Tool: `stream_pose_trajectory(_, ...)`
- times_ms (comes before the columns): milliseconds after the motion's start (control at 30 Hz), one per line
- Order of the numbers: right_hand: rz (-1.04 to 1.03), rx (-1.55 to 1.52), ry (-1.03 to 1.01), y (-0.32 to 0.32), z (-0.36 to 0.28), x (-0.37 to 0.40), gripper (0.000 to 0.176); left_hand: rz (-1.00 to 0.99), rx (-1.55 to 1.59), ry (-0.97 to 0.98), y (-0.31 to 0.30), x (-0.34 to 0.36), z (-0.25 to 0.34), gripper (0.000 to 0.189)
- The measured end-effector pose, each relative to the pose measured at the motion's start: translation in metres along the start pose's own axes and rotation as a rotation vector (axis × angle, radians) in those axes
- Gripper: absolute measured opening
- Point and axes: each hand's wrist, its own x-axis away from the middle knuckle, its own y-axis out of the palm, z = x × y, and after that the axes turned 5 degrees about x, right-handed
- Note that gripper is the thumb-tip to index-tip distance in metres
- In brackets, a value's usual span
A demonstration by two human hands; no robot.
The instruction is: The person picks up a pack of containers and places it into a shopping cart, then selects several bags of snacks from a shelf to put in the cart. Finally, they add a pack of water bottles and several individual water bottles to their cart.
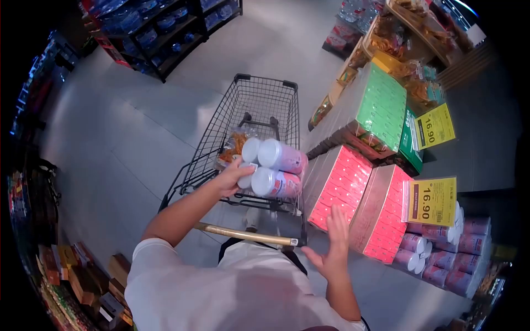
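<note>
My left hand (234, 177) grips a pack of white-lidded canisters (279, 168) with pink and purple labels, held over the near end of a black wire shopping cart (221, 132). Inside the cart, beside that hand, lies a clear bag of orange-brown food (236, 144). My right hand (333, 243) is raised, fingers spread and holding nothing, just left of the stacked pink cartons (381, 212). The cart's handle (248, 234) runs in front of my body, and neither hand touches it.
Green-topped cartons (383, 99) stand behind the pink ones, with yellow price signs (433, 201) at their right. More canister packs (447, 259) are stacked at the lower right. Black shelves of blue packages (160, 33) are at the upper left. Boxes (83, 281) sit at the lower left.
</note>
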Motion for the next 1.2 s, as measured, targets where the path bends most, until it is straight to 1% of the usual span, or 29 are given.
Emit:
stream_pose_trajectory(33,0.030,-0.024,0.073,-0.006,0.002,0.014,0.089,0.066,-0.058,-0.008,-0.021,-0.017,0.006,0.070)
stream_pose_trajectory(67,0.069,-0.145,0.214,-0.008,0.002,0.025,0.088,0.138,-0.092,-0.096,-0.021,-0.027,0.023,0.069)
stream_pose_trajectory(100,0.115,-0.264,0.352,-0.010,0.002,0.035,0.086,0.170,-0.166,-0.148,-0.050,-0.052,0.025,0.072)
stream_pose_trajectory(133,0.170,-0.379,0.487,-0.011,0.001,0.043,0.084,0.303,-0.272,-0.239,-0.059,-0.071,0.034,0.077)
stream_pose_trajectory(167,0.211,-0.417,0.545,-0.011,0.000,0.050,0.083,0.287,-0.312,-0.207,-0.081,-0.094,0.029,0.082)
stream_pose_trajectory(233,0.298,-0.486,0.649,-0.014,0.000,0.059,0.081,0.376,-0.570,-0.285,-0.098,-0.131,0.027,0.089)
stream_pose_trajectory(300,0.263,-0.454,0.716,-0.013,-0.004,0.061,0.078,0.434,-0.675,-0.369,-0.119,-0.161,0.011,0.094)
stream_pose_trajectory(333,0.253,-0.448,0.732,-0.008,-0.002,0.066,0.077,0.478,-0.733,-0.361,-0.130,-0.176,-0.005,0.095)
stream_pose_trajectory(367,0.244,-0.442,0.749,-0.004,-0.001,0.068,0.076,0.460,-0.737,-0.271,-0.156,-0.195,-0.028,0.093)
stream_pose_trajectory(433,0.199,-0.437,0.815,0.001,-0.004,0.062,0.070,0.434,-0.736,-0.097,-0.228,-0.226,-0.084,0.089)
stream_pose_trajectory(467,0.177,-0.439,0.830,0.004,-0.005,0.061,0.067,0.349,-0.762,-0.082,-0.252,-0.234,-0.103,0.082)
stream_pose_trajectory(500,0.153,-0.443,0.841,0.007,-0.006,0.060,0.065,0.374,-0.759,-0.097,-0.254,-0.227,-0.114,0.080)
stream_pose_trajectory(533,0.127,-0.454,0.808,0.008,-0.004,0.060,0.062,0.404,-0.752,-0.101,-0.253,-0.219,-0.125,0.079)
stream_pose_trajectory(600,0.126,-0.486,0.780,0.009,-0.002,0.062,0.069,0.418,-0.883,-0.054,-0.258,-0.200,-0.134,0.080)
stream_pose_trajectory(633,0.132,-0.502,0.760,0.010,0.000,0.062,0.074,0.420,-0.779,-0.059,-0.267,-0.195,-0.140,0.082)
stream_pose_trajectory(700,0.128,-0.514,0.775,0.010,0.003,0.065,0.072,0.446,-0.706,-0.058,-0.275,-0.188,-0.147,0.081)
stream_pose_trajectory(800,0.060,-0.480,0.866,0.007,0.003,0.068,0.073,0.520,-0.732,-0.204,-0.222,-0.190,-0.120,0.087)
stream_pose_trajectory(833,0.028,-0.457,0.897,0.007,0.005,0.067,0.073,0.494,-0.745,-0.136,-0.232,-0.195,-0.127,0.092)
stream_pose_trajectory(900,0.010,-0.427,0.875,0.011,0.008,0.069,0.074,0.437,-0.764,0.000,-0.260,-0.210,-0.151,0.102)
stream_pose_trajectory(1000,-0.042,-0.408,0.851,0.014,0.008,0.068,0.074,0.544,-1.117,0.135,-0.268,-0.233,-0.179,0.124)
stream_pose_trajectory(1033,-0.063,-0.407,0.841,0.014,0.009,0.067,0.074,0.609,-1.298,0.050,-0.243,-0.229,-0.177,0.127)
stream_pose_trajectory(1067,-0.058,-0.419,0.828,0.015,0.012,0.071,0.075,0.673,-1.480,-0.038,-0.190,-0.219,-0.162,0.130)
stream_pose_trajectory(1100,-0.061,-0.416,0.842,0.015,0.011,0.070,0.077,0.735,-1.662,-0.129,-0.158,-0.215,-0.153,0.134)
stream_pose_trajectory(1200,-0.068,-0.397,0.857,0.012,0.012,0.070,0.080,0.831,-1.618,-0.304,-0.150,-0.229,-0.153,0.136)
